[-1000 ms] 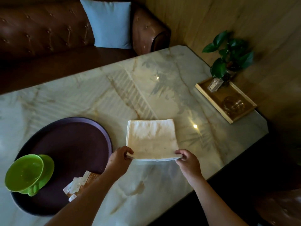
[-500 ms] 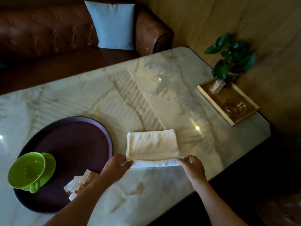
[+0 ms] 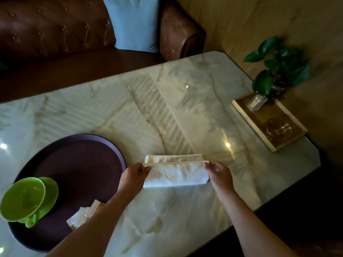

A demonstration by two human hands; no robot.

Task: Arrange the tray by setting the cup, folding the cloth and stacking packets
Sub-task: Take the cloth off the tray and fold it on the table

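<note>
Both hands on the cloth: left hand (image 3: 134, 178) pinches the near-left corner of the hemmed edge, right hand (image 3: 217, 174) pinches the near-right corner, fingers curled onto the fabric at each end. White cloth (image 3: 175, 174) sits on the marble table (image 3: 185, 112), just right of the round tray, mid-fold: the held hem is raised and carried toward the far edge, a strip of the lower layer showing beyond it. Judgement: fabric is light, soft and limp, sags between the two pinches, so hold it at the corners and keep the hem taut or the fold goes skewed; polished marble likely lets the bottom layer slide, so lay the edge down, don't drag. Left forearm crosses over the paper packets (image 3: 83, 216), which lie loose on the near side of the dark purple tray (image 3: 83, 164), not stacked as far as I can tell. Green cup (image 3: 24, 198) sits on its green saucer (image 3: 52, 191) at the tray's left side, handle toward the camera. Further out, right: wooden tray (image 3: 259, 123) holding a glass piece, potted plant (image 3: 276, 67) behind it. Far edge: brown leather sofa (image 3: 55, 30) with blue cushion (image 3: 133, 23).
</note>
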